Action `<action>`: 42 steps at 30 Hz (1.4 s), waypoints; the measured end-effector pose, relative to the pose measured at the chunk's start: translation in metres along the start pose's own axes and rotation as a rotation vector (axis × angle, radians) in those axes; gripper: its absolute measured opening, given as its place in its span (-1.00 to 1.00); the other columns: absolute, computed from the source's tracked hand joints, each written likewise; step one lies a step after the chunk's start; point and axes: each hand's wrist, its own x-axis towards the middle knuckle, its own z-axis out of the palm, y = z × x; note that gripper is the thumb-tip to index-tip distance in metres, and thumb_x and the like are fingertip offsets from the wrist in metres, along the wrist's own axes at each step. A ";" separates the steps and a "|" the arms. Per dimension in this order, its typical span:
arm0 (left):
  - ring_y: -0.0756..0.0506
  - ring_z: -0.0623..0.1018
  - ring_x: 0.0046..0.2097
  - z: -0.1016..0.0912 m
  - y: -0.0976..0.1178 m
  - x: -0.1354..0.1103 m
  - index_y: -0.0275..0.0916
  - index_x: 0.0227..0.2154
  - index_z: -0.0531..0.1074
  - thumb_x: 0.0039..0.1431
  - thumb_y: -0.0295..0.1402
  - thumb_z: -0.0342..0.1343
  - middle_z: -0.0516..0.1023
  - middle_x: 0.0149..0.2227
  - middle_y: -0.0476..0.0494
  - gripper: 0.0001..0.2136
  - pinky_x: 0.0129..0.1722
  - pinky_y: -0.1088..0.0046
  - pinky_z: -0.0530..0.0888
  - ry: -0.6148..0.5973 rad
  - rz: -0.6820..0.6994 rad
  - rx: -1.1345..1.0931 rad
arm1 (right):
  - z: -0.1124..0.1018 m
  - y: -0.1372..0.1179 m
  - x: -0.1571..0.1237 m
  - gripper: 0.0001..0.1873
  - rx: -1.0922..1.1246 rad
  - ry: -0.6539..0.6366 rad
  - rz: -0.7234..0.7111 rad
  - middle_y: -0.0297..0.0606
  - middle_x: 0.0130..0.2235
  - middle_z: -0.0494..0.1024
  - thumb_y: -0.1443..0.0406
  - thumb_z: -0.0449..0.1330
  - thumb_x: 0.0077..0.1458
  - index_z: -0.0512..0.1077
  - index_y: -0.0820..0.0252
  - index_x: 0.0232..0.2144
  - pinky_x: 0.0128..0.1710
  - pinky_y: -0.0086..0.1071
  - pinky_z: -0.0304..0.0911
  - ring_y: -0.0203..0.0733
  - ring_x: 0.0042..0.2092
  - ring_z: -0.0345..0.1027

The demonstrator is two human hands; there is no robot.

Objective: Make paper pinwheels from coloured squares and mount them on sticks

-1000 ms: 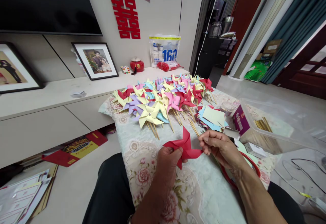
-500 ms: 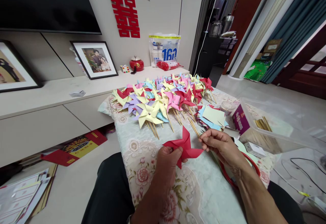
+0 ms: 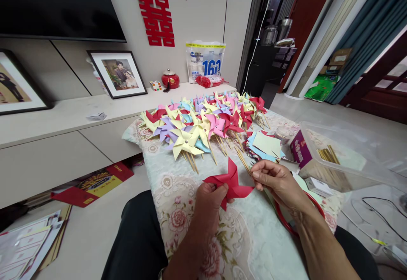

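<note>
My left hand [image 3: 211, 197] pinches a red paper pinwheel [image 3: 233, 180] between thumb and fingers, its blades folded and facing up. Just right of it, my right hand [image 3: 276, 180] is closed in a pinch by the lower ends of a few thin wooden sticks [image 3: 243, 161]. Whatever lies between those fingertips is too small to make out. A red ring-shaped handle [image 3: 281, 220] shows partly under my right wrist. Beyond both hands, many paper pinwheels [image 3: 187, 141] on sticks lie massed together in yellow, pink, purple, blue and red.
Coloured paper squares [image 3: 267, 144] are stacked past my right hand. At the right stand a clear plastic bin [image 3: 343, 174] with sticks inside and a small white box [image 3: 319, 186]. The flowered tablecloth [image 3: 178, 220] covers the table. Behind is a low cabinet [image 3: 63, 119] with framed photos.
My right hand has shifted very slightly to the right, away from the pinwheel. My left hand and the red pinwheel have stayed in place.
</note>
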 end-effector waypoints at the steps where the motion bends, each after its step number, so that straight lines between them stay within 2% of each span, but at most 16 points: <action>1: 0.04 0.38 -0.60 -0.001 -0.002 0.002 -0.27 -0.63 0.50 -0.15 -0.43 0.28 0.47 -0.65 0.03 -0.92 -0.56 0.55 0.34 -0.028 -0.030 0.004 | 0.000 -0.001 -0.001 -0.69 -0.002 -0.006 -0.002 -0.34 -0.50 0.50 0.11 0.49 -0.12 0.57 0.18 -0.40 -0.48 -0.43 0.18 -0.34 -0.52 0.28; 4: 0.03 0.38 -0.60 -0.005 -0.012 0.010 -0.30 -0.58 0.53 -0.17 -0.40 0.29 0.47 -0.64 0.01 -0.92 -0.56 0.52 0.33 -0.075 -0.055 -0.025 | 0.000 -0.004 -0.006 -0.71 -0.074 -0.033 -0.032 -0.30 -0.43 0.54 0.09 0.43 -0.02 0.58 0.16 -0.36 -0.39 -0.40 0.21 -0.28 -0.43 0.34; 8: 0.02 0.40 -0.59 -0.009 -0.022 0.016 -0.32 -0.50 0.57 -0.16 -0.38 0.29 0.52 -0.60 -0.02 -0.88 -0.52 0.50 0.36 -0.112 -0.051 -0.029 | 0.005 -0.009 -0.015 -0.79 -0.302 -0.084 -0.158 -0.28 -0.32 0.56 0.10 0.30 0.15 0.58 0.10 -0.35 -0.22 -0.35 0.21 -0.17 -0.25 0.37; 15: -0.02 0.44 -0.58 -0.011 -0.024 0.017 -0.30 -0.56 0.56 -0.20 -0.32 0.33 0.51 -0.63 -0.04 -0.85 -0.55 0.50 0.35 -0.091 -0.078 0.049 | 0.026 -0.014 -0.027 -0.78 -0.525 -0.128 -0.241 -0.29 -0.34 0.54 0.13 0.20 0.25 0.52 0.08 -0.38 -0.25 -0.32 0.21 -0.15 -0.29 0.35; 18: -0.02 0.43 -0.60 -0.011 -0.024 0.018 -0.29 -0.54 0.59 -0.22 -0.29 0.36 0.52 -0.64 -0.04 -0.82 -0.59 0.51 0.30 -0.085 -0.074 0.078 | 0.035 -0.009 -0.026 -0.80 -0.571 -0.105 -0.345 -0.23 -0.22 0.54 0.19 0.19 0.25 0.52 0.07 -0.40 -0.09 -0.24 0.22 -0.07 -0.15 0.38; 21: -0.01 0.42 -0.60 -0.010 -0.022 0.017 -0.29 -0.51 0.61 -0.17 -0.31 0.31 0.54 -0.62 -0.05 -0.85 -0.58 0.51 0.32 -0.104 -0.033 0.063 | 0.041 -0.001 -0.023 -0.82 -0.657 -0.034 -0.421 -0.18 -0.09 0.52 0.24 0.22 0.21 0.56 0.04 -0.43 0.10 -0.09 0.11 0.06 0.09 0.29; 26: 0.00 0.42 -0.59 -0.007 -0.018 0.015 -0.29 -0.52 0.62 -0.14 -0.38 0.22 0.51 -0.64 -0.02 -0.88 -0.54 0.51 0.36 -0.137 0.030 0.057 | 0.046 0.011 -0.022 -0.78 -0.724 0.033 -0.437 -0.18 0.08 0.51 0.22 0.22 0.22 0.58 0.00 -0.47 0.25 0.06 -0.09 0.15 0.34 -0.01; 30: 0.02 0.41 -0.59 -0.005 -0.015 0.013 -0.29 -0.52 0.61 -0.14 -0.41 0.20 0.52 -0.63 -0.01 -0.89 -0.54 0.52 0.36 -0.150 0.043 0.051 | 0.047 0.014 -0.021 -0.78 -0.698 0.046 -0.415 -0.18 0.12 0.50 0.21 0.24 0.21 0.58 0.01 -0.48 0.29 0.07 -0.17 0.12 0.39 -0.09; 37: 0.02 0.41 -0.60 -0.004 -0.013 0.012 -0.28 -0.53 0.58 -0.12 -0.37 0.23 0.51 -0.64 0.01 -0.91 -0.55 0.53 0.34 -0.144 0.055 0.048 | 0.047 0.015 -0.017 -0.82 -0.625 0.039 -0.366 -0.18 0.00 0.58 0.26 0.25 0.17 0.55 0.03 -0.49 0.28 0.10 -0.16 0.12 0.35 0.03; 42: 0.00 0.44 -0.57 -0.006 -0.019 0.014 -0.27 -0.51 0.56 -0.13 -0.36 0.28 0.55 -0.60 -0.01 -0.90 -0.51 0.51 0.38 -0.136 0.050 0.037 | 0.046 0.016 -0.017 -0.83 -0.619 0.058 -0.360 -0.18 0.09 0.54 0.25 0.25 0.16 0.55 0.04 -0.48 0.27 0.07 -0.10 0.12 0.31 0.10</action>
